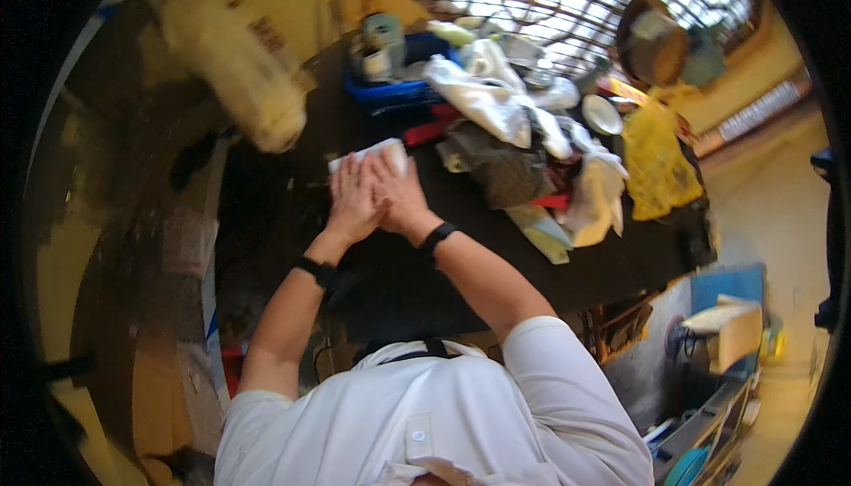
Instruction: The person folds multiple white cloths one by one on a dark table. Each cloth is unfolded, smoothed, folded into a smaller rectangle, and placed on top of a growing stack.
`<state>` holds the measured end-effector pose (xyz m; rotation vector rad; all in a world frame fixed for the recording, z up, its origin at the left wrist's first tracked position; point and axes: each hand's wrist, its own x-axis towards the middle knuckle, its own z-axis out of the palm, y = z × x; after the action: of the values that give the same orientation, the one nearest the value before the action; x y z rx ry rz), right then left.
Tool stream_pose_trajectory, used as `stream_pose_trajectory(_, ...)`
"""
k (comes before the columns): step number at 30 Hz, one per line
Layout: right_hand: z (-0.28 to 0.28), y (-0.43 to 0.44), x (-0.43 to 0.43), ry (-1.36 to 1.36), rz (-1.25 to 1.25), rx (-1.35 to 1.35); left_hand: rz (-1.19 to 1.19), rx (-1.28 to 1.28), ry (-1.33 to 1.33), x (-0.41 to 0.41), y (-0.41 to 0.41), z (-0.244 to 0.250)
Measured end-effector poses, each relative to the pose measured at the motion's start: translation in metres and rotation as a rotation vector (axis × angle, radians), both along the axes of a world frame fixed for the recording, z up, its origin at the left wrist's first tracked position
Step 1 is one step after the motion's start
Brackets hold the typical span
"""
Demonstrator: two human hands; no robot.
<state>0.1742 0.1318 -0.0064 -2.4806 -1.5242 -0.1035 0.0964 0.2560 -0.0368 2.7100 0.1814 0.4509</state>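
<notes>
A folded white cloth [392,149] lies on the dark tabletop [412,266], its far edge showing past my fingertips. Both of my hands hold it down from above, side by side and overlapping slightly at the thumbs. My left hand [354,198] covers the left part, with a ring on one finger. My right hand [397,190] covers the right part. The cloth under my palms is hidden. Each wrist wears a black band.
Beyond my hands stands a blue plastic basket [392,95] with containers in it. To its right are heaped white plastic bags [482,100], a dark cloth [495,163] and a yellow plastic bag [658,160]. A large filled translucent bag [239,67] is at the upper left.
</notes>
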Motion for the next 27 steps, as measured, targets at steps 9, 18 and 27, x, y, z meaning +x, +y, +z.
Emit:
stream_pose_trajectory(9, 0.026, -0.042, 0.029, 0.395, -0.079, 0.243, -0.036, 0.107, 0.06, 0.0, 0.021, -0.009)
stream_pose_trajectory(18, 0.08, -0.325, 0.109, -0.472, -0.814, 0.681, -0.093, -0.017, -0.23, -0.025, -0.04, 0.082)
stream_pose_trajectory(27, 0.164, -0.348, 0.027, 0.919, -0.475, 1.254, -0.385, -0.901, 0.091, -0.07, -0.19, 0.121)
